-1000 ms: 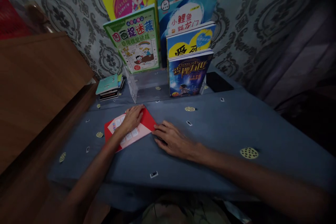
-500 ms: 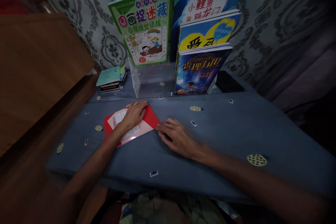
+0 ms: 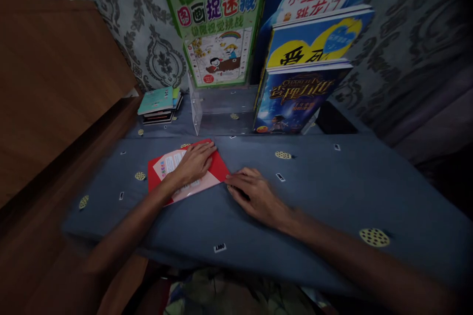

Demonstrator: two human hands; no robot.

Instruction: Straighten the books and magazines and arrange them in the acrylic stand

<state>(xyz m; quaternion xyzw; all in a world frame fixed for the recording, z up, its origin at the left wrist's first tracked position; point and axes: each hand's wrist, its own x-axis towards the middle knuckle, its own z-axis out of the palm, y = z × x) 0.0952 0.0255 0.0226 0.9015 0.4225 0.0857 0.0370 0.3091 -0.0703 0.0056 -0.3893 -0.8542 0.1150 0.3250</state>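
Note:
A thin red book [image 3: 205,182] with a pale pink panel and printed text lies flat on the blue cloth. My left hand [image 3: 194,161] rests on top of it, fingers stretched out towards the far edge and covering part of the print. At the book's right corner, my right hand [image 3: 254,192] has its fingers pressed together, the tips on that corner. Its thumb is bent beneath the fingers, and the exact grip on the corner is partly hidden.
Behind the red book stands a clear acrylic rack [image 3: 225,125]. It bears a green picture book [image 3: 221,24], a dark blue storybook [image 3: 295,98] and others. A small book stack [image 3: 157,103] lies left. A black flat object [image 3: 336,118] is at right, a wooden cabinet [image 3: 55,83] far left.
The view has shifted slightly, so the rack's books appear larger and further right. Both hands keep nearly the same places on the red book.

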